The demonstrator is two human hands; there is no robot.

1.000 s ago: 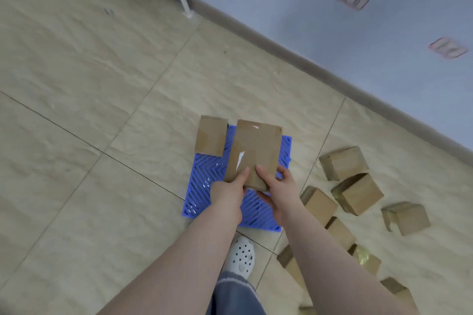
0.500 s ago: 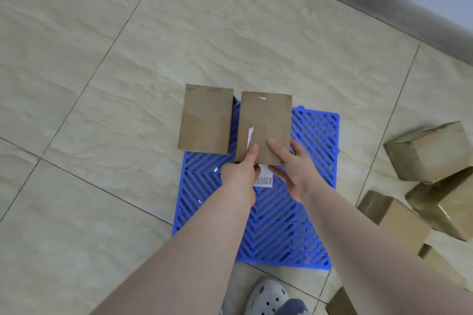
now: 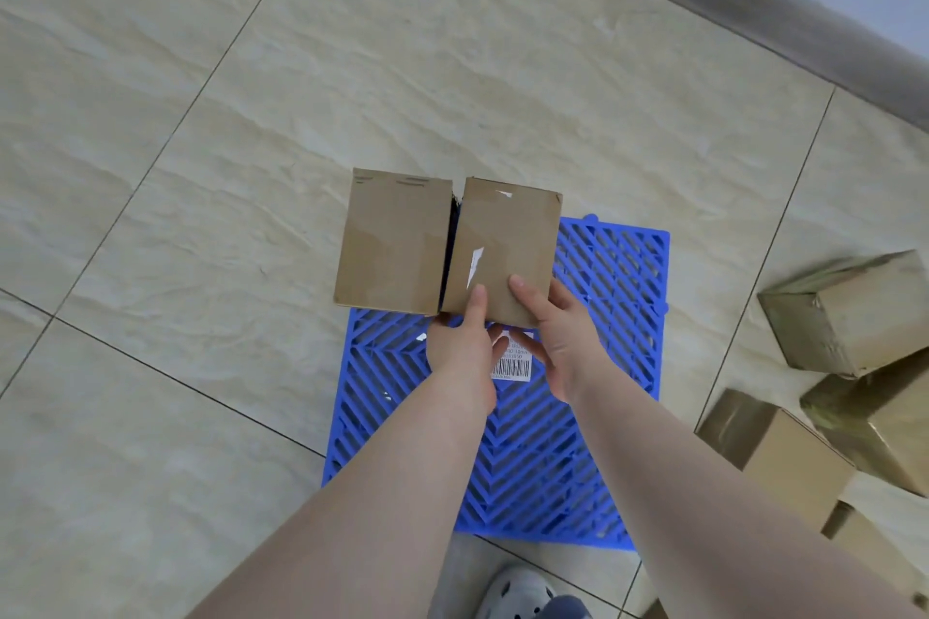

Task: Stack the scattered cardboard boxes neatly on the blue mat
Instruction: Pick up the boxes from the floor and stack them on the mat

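Both the left hand (image 3: 460, 347) and right hand (image 3: 563, 342) grip a cardboard box (image 3: 502, 251) beside another box (image 3: 394, 241) on the blue mat (image 3: 608, 317)

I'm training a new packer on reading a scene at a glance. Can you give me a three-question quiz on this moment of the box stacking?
1. True or false: both hands grip the same cardboard box.
2. Which side of the held box does the other upright box stand on? A) left B) right C) behind
3. Fill in: the loose boxes lie on the tile floor to the ____ of the blue mat.

Key
1. True: the left hand and right hand grip the held box.
2. A: the other upright box is close beside it.
3. Right: the loose boxes lie right of the blue mat.
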